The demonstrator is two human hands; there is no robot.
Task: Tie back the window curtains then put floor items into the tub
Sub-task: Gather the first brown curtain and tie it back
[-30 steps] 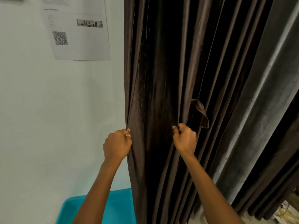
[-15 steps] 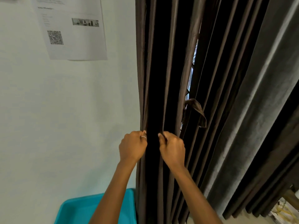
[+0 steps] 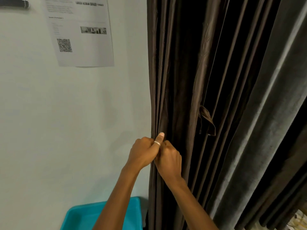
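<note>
A dark brown pleated curtain hangs right of the white wall. My left hand, with a ring on the thumb, grips the curtain's left edge, thumb pointing up. My right hand touches the left one and grips the gathered folds just beside it. A short fabric tie-back loop dangles from the curtain above and right of my hands. The turquoise tub sits on the floor below, partly hidden by my left forearm.
A printed sheet with a QR code is stuck on the wall at upper left. A second, grey curtain hangs at the right. Some papers lie at the bottom right corner.
My right hand has pulled the curtain folds leftward until both hands meet at the curtain's left edge. The gap that showed light has closed.
</note>
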